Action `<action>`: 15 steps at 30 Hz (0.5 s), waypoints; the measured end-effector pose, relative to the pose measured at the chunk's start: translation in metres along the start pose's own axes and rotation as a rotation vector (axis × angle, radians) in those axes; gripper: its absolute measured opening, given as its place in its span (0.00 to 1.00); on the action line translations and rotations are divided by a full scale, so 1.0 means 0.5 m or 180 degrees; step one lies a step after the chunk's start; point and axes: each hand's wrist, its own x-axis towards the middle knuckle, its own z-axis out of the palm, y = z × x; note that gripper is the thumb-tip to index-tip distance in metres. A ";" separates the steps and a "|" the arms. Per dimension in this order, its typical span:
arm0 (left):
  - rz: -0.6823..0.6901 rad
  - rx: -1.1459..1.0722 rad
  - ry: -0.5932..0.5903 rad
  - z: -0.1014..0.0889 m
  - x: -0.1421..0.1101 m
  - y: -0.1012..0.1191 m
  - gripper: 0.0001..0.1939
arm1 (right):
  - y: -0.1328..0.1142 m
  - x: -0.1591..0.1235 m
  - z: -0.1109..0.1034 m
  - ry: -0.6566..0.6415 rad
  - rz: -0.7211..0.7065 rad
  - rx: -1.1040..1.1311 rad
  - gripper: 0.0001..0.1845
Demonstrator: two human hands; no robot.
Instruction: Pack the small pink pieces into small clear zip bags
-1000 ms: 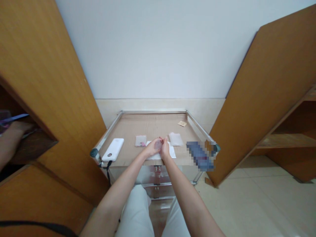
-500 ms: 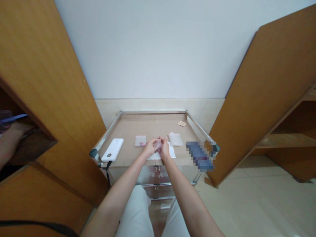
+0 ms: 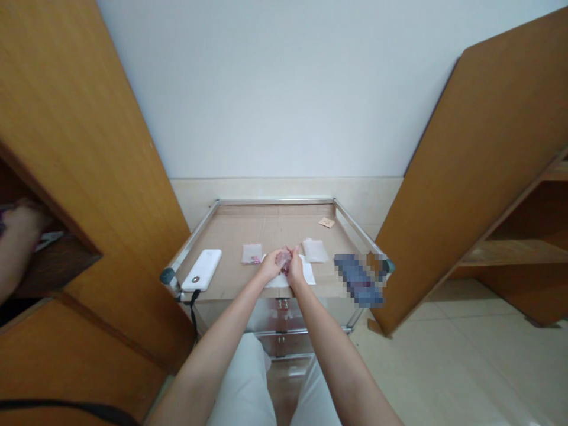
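Observation:
Between my two hands is a small clear plastic bag [image 3: 284, 258] with pinkish bits in or under it, too small to name. My left hand [image 3: 270, 264] grips its left side, fingers closed. On its right side my right hand [image 3: 295, 266] is closed on the same bag. Beneath them lies a white sheet of paper [image 3: 307, 273], partly covered by the hands. Left of my hands rests another small clear bag [image 3: 252, 253] with pink and dark bits at its lower edge. A stack of clear bags [image 3: 315, 250] lies just to the right.
The cart top [image 3: 248, 222] has a raised metal rail. A white power bank [image 3: 203, 270] with a black cable lies left, a blurred dark object [image 3: 360, 281] right, a tan card [image 3: 327, 222] farther back. Another person's hand [image 3: 26, 222] reaches into a wooden cabinet [image 3: 75, 260].
My hands have shifted their fingers slightly around the bag, and more of it shows between them. At the left, the other person's hand has moved within the cabinet.

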 end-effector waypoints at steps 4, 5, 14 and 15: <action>-0.0119 0.0145 0.0168 -0.003 -0.004 0.007 0.10 | 0.004 0.004 -0.002 0.0054 -0.0146 0.0049 0.24; -0.0151 0.0192 0.0193 -0.004 -0.005 0.009 0.10 | 0.006 0.005 -0.003 0.0069 -0.0185 0.0062 0.24; -0.0198 0.0076 0.0616 -0.002 -0.001 0.007 0.05 | 0.014 0.014 -0.006 0.0198 -0.0424 0.0048 0.23; -0.0206 0.0038 0.0647 -0.001 -0.001 0.005 0.03 | 0.015 0.016 -0.006 0.0192 -0.0434 0.0019 0.23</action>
